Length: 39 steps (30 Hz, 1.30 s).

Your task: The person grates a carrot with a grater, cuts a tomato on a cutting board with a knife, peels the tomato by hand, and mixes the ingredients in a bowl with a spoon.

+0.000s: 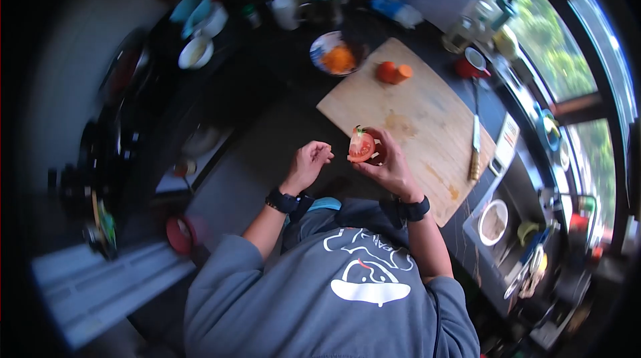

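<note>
My right hand [390,166] holds a cut tomato [361,147], its red cut face and pale core showing, with a bit of green stem on top. The tomato is in front of my body, by the near left edge of the wooden cutting board [427,124]. Just left of it, apart from the tomato, is my left hand [308,163]. Its fingers are curled and pinched together; what they hold, if anything, is too small to make out. On the board lie a tomato [385,71] and an orange carrot piece [402,74]. A knife [475,138] with a wooden handle rests along the board's right side.
Beyond the board is a bowl [319,45] of shredded orange food, probably carrot. A red pot [467,68] and a white board-like item [505,144] stand to the right. The sink [475,221] holds a white bowl [493,222]. A pink bucket [181,234] is at lower left.
</note>
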Motion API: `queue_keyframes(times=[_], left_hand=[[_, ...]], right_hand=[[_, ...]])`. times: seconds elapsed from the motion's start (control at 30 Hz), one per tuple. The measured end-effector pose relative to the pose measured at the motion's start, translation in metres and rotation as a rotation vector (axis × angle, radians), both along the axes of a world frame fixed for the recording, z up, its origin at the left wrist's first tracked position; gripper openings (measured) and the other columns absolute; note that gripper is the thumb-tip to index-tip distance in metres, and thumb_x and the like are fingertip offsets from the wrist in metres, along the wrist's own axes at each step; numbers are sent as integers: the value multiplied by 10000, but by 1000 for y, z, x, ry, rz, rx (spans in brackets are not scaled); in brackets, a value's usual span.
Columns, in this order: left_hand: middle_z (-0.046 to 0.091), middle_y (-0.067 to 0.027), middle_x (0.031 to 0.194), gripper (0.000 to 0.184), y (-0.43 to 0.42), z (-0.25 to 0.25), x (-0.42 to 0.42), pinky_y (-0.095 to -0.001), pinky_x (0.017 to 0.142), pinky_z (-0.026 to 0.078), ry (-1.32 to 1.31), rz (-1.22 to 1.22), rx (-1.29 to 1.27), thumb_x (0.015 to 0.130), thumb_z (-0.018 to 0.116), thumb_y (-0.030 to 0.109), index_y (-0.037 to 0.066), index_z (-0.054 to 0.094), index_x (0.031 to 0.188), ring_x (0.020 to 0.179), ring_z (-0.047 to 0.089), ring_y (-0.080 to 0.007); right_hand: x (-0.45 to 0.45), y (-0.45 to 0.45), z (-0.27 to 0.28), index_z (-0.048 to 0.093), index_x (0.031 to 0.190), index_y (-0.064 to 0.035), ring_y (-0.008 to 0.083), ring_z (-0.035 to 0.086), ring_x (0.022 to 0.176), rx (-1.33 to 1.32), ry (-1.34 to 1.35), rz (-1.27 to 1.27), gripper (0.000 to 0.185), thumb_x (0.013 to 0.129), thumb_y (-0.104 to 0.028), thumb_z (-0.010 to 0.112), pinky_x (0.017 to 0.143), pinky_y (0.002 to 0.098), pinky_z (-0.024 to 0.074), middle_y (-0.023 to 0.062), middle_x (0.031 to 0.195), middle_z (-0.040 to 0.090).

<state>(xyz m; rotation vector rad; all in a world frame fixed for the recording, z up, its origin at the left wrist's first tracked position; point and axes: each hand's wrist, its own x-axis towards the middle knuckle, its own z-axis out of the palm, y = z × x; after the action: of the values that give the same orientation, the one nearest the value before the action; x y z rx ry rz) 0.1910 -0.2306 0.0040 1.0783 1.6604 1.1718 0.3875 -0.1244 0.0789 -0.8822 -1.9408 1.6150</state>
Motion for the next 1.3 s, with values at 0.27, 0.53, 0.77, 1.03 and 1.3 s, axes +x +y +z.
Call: queue_keyframes(times=[0.27, 0.53, 0.77, 1.03, 1.3], left_hand=[[632, -55, 1108, 458, -209, 18, 61, -310, 819, 525, -964, 465, 166, 1005, 394, 441, 82, 517, 1262, 957, 629, -136], [605, -80, 1155, 432, -372, 21, 81, -360, 874, 513, -1047, 953, 339, 991, 461, 397, 95, 492, 1299, 999, 622, -182], [566, -57, 1214, 489, -507, 21, 65, -325, 834, 521, -721, 1337, 331, 987, 477, 402, 136, 417, 1392, 1005, 619, -187], [566, -59, 1242, 552, -671, 42, 19, -311, 843, 498, -690, 1338, 364, 995, 420, 455, 164, 339, 1456, 1014, 630, -198], [613, -56, 1157, 565, -758, 29, -37, -286, 834, 478, -622, 1271, 374, 981, 459, 455, 115, 384, 1426, 1017, 627, -166]], right_hand=[[-59, -141, -37, 468, 1256, -6, 160, 552, 1071, -231, 201, 568, 655, 706, -100, 810, 938, 307, 450, 71, 1141, 565], [-102, -299, -42, 475, 1270, -17, 240, 581, 993, 222, 60, 980, 619, 727, -92, 763, 888, 339, 490, 151, 1160, 562], [-177, -449, -35, 567, 1144, 47, 244, 660, 827, 56, -8, 1198, 434, 784, -128, 733, 693, 338, 551, 171, 1034, 624], [-261, -610, -34, 574, 1125, 60, 146, 646, 824, -133, -121, 1338, 359, 837, -115, 698, 693, 263, 525, 111, 1015, 649], [-327, -684, -37, 608, 1138, 33, 154, 612, 850, -197, -25, 1449, 347, 834, -102, 707, 738, 298, 516, 103, 1012, 643]])
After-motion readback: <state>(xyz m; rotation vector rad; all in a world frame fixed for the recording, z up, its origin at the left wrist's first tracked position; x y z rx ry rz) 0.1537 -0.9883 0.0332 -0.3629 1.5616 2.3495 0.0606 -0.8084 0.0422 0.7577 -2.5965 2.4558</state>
